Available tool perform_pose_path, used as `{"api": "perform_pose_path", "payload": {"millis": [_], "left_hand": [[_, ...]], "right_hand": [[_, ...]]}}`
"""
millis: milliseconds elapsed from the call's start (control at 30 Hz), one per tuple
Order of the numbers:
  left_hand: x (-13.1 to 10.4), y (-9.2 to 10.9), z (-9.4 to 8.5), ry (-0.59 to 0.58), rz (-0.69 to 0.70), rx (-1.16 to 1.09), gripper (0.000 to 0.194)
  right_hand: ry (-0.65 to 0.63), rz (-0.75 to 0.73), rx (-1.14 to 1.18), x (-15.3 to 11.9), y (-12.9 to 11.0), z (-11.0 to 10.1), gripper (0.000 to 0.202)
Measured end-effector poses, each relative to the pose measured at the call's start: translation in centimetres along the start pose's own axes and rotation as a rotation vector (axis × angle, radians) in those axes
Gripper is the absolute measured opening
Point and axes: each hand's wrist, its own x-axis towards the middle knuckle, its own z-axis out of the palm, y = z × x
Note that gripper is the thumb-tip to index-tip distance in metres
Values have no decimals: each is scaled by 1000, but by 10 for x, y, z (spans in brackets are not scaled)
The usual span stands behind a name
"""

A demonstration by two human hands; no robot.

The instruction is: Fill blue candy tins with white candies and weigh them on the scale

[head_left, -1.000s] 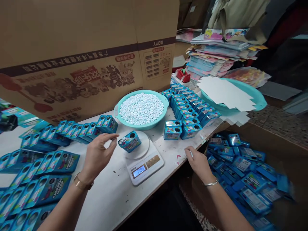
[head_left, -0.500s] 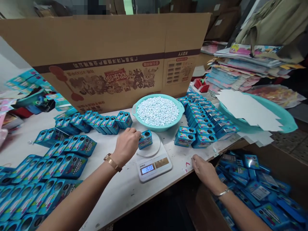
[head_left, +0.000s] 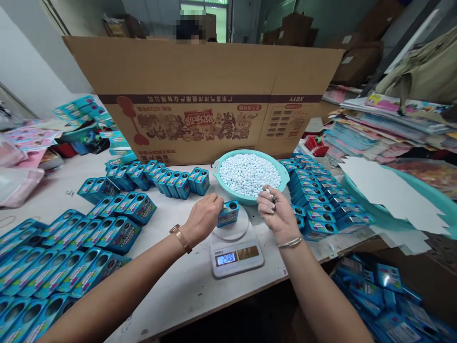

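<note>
My left hand point(head_left: 205, 218) is closed on the left end of a small blue candy box point(head_left: 229, 213), which stands over the round plate of a white digital scale point(head_left: 238, 257). The scale's lit display reads about 256.8. At the near rim of a turquoise bowl point(head_left: 214, 167), my right hand point(head_left: 277, 213) has its fingers curled together with a few small white candies point(head_left: 268, 191) at the tips. Many more white candies point(head_left: 246, 171) fill the bowl. What else lies inside the right hand's fingers is hidden.
Rows of blue boxes point(head_left: 121, 233) stand to the left, with more boxes point(head_left: 321, 202) on the right. A large cardboard carton point(head_left: 214, 71) rises behind the bowl. Loose blue boxes point(head_left: 385, 295) lie low at the right. A red tape dispenser point(head_left: 316, 146) sits near stacked papers point(head_left: 371, 128).
My right hand has risen from the table edge to the bowl and now holds candies. My left hand stays at the box. The scale reading is higher, and the view has shifted.
</note>
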Motion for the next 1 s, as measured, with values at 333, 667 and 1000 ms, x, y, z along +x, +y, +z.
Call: {"api": "perform_pose_path", "payload": {"millis": [333,667,1000], "left_hand": [[47,35,-50,156,138,-437,18],[41,-6,-49,-9,98,-386,17],[21,-10,-16,-133,178,-123,26]], "right_hand": [[257,-81,142,26,44,31,10],[332,-312,156,7,20,11,19],[486,-277,215,-16,14,3,25]]}}
